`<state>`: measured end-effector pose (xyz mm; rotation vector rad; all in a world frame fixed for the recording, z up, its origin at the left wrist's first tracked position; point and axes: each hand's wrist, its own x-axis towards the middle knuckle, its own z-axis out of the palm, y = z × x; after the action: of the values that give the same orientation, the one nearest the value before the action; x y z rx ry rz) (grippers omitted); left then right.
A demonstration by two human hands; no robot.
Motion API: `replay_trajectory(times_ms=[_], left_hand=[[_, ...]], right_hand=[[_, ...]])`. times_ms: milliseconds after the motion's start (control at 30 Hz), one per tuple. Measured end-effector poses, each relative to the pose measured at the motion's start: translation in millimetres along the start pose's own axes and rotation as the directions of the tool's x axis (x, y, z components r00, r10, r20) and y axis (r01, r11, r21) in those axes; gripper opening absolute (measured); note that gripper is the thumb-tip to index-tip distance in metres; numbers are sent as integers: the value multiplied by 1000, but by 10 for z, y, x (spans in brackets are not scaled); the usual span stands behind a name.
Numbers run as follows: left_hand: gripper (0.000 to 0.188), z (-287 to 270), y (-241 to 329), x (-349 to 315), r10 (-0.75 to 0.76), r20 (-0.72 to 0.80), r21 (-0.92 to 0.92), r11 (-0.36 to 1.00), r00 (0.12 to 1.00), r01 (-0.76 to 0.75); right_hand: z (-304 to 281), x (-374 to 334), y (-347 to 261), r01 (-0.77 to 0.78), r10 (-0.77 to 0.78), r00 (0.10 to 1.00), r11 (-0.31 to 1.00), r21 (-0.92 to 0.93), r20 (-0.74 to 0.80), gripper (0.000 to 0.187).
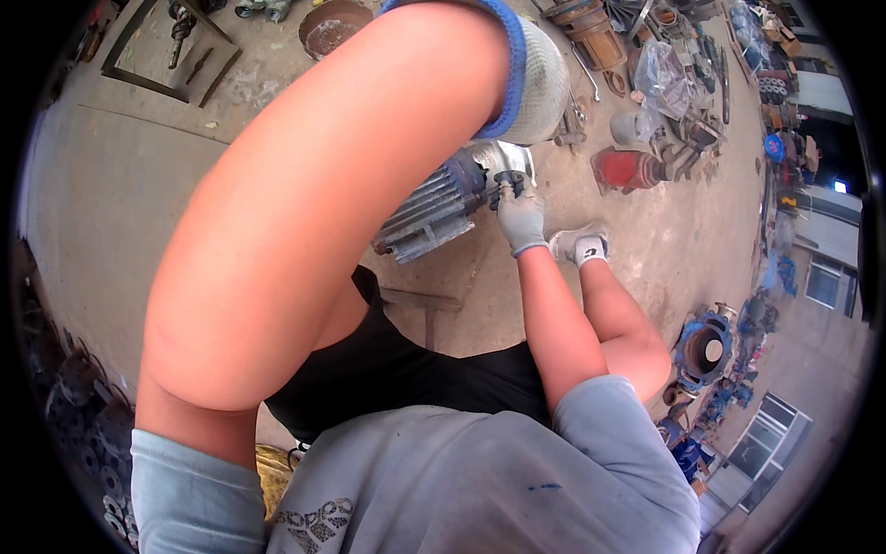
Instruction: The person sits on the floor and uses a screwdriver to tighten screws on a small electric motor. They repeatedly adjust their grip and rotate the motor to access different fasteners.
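My left arm reaches up across the view, and my left hand [543, 88], in a pale knit glove with a blue cuff, is close to the camera. Its fingers are out of sight. Below it on the concrete floor lies a grey finned electric motor [432, 217], partly covered by my left forearm. A silvery metal housing [510, 159] is at the motor's far right end. There my right hand [522, 218], also gloved, has its fingers closed around a small dark part, too small to name, beside the housing.
To the right are a red-faced metal part [628, 170], a grey cup [629, 127], a hammer [571, 138] and clear plastic [663, 78]. A rusty pan [332, 28] and an angle-iron frame [146, 85] are farther off. A blue round casting [706, 349] stands right of my leg.
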<state>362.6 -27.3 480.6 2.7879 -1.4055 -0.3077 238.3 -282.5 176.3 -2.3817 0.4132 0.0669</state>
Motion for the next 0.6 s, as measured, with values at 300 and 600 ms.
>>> replay_trajectory(times_ms=[300,600], left_hand=[[18,-124,-67,-172,222,-127,1,975,967,-223],[17,-133,-84,-141,322,-37,189,932,946,-309]], right_hand=[[111,227,-20,112,-69,988,935,-335,138,51],[124,169,-360,154,-72,969,925,-348,238,48]])
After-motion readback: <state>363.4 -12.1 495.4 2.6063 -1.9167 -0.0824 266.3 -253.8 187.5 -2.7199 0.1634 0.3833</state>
